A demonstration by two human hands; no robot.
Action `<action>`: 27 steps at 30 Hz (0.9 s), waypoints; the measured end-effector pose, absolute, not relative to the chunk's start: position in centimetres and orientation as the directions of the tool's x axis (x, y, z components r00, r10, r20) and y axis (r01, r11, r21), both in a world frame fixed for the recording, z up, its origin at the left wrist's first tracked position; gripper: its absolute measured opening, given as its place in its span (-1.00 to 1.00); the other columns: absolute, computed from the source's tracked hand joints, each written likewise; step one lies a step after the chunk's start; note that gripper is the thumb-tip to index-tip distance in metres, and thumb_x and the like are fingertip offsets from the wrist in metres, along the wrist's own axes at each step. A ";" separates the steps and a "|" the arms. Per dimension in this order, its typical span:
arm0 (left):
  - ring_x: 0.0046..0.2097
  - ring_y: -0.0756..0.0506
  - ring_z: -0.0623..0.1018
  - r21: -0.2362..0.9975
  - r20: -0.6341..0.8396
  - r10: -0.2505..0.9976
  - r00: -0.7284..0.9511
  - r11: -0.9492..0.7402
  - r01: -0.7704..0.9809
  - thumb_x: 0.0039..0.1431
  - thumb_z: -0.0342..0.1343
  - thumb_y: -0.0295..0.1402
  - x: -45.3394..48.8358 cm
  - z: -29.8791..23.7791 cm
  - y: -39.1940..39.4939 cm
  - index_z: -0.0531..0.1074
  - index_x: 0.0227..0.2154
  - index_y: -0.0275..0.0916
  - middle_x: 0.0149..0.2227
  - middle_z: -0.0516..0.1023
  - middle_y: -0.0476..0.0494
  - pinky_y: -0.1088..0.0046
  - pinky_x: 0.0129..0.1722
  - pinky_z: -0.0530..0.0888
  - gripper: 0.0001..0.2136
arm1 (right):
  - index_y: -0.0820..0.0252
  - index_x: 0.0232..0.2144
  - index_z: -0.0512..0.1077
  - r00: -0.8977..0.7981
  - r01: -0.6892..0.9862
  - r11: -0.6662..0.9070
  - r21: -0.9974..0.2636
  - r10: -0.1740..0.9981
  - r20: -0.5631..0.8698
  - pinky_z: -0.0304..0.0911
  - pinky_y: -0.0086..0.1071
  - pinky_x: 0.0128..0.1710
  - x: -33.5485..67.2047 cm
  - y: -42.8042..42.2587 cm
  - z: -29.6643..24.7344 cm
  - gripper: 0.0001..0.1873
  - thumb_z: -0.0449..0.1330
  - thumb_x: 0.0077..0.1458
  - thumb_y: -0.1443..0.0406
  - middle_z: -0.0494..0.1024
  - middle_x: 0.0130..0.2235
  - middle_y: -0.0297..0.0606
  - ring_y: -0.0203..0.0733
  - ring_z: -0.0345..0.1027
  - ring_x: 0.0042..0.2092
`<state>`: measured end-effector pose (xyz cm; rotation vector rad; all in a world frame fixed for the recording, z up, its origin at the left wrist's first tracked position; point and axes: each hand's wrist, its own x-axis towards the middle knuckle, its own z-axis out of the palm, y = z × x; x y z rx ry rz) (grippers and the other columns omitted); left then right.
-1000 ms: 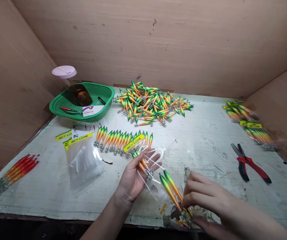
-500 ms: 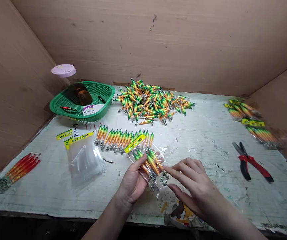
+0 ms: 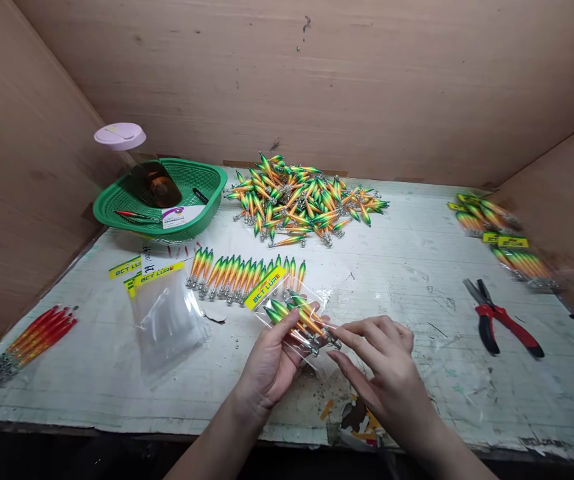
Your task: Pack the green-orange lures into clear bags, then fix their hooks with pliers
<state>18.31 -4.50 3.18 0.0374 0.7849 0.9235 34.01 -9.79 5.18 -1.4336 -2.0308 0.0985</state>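
Observation:
My left hand [image 3: 269, 365] grips a clear plastic bag [image 3: 291, 312] with a yellow header card; several green-and-orange lures lie inside it. My right hand [image 3: 384, 373] pinches the bag's open end at the lures' hook ends. Just behind the bag, a row of the same lures [image 3: 239, 273] lies side by side on the table. A big loose pile of lures [image 3: 301, 203] sits farther back.
A stack of unfilled bags [image 3: 167, 313] lies to the left, red lures [image 3: 31, 340] at the far left edge. A green basket [image 3: 111, 217] and pink-lidded jar [image 3: 119, 137] stand back left. Red pliers [image 3: 501, 323] and filled bags [image 3: 509, 250] lie right. Wooden walls enclose the white table [image 3: 417, 267].
My right hand brought lures up from the table's front edge and slid them into the bag in my left hand. It now pinches the bag's open end.

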 end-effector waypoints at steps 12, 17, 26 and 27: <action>-0.08 -0.26 0.63 0.374 -0.605 0.744 0.284 0.580 -0.724 0.18 0.17 -0.48 18.7 3.0 -5.0 0.51 -0.11 -0.45 -0.21 0.67 -0.32 0.13 0.05 0.51 -0.78 | 0.12 -0.18 0.42 -0.122 0.782 0.378 -0.495 0.872 0.473 0.00 -0.21 -0.12 33.5 -9.8 4.2 -0.90 0.20 0.23 0.32 0.54 -0.45 -0.41 -0.24 0.38 -0.38; -0.15 -0.22 0.65 0.385 -0.584 0.765 0.273 0.557 -0.736 0.22 0.13 -0.47 18.8 3.0 -5.0 0.51 -0.12 -0.44 -0.27 0.67 -0.29 0.18 0.03 0.52 -0.79 | 0.11 -0.18 0.37 -0.046 0.744 0.279 -0.607 0.928 0.371 0.07 -0.25 -0.14 34.0 -10.2 3.9 -0.86 0.21 0.19 0.33 0.55 -0.38 -0.42 -0.21 0.45 -0.32; -0.11 -0.22 0.64 0.368 -0.601 0.753 0.268 0.558 -0.744 0.24 0.10 -0.50 19.0 2.9 -5.3 0.51 -0.10 -0.42 -0.17 0.66 -0.31 0.17 0.03 0.53 -0.79 | 0.11 -0.24 0.36 -0.053 0.711 0.330 -0.621 0.906 0.420 0.06 -0.26 -0.18 33.5 -10.3 3.7 -0.89 0.20 0.18 0.40 0.51 -0.38 -0.40 -0.22 0.37 -0.31; -0.10 -0.22 0.64 0.356 -0.611 0.746 0.264 0.557 -0.750 0.25 0.08 -0.50 19.0 2.9 -5.3 0.49 -0.07 -0.41 -0.15 0.65 -0.30 0.17 0.03 0.53 -0.77 | 0.11 -0.25 0.36 -0.025 0.726 0.311 -0.613 0.903 0.429 0.05 -0.25 -0.17 33.6 -10.4 3.7 -0.90 0.20 0.18 0.38 0.50 -0.38 -0.40 -0.21 0.37 -0.31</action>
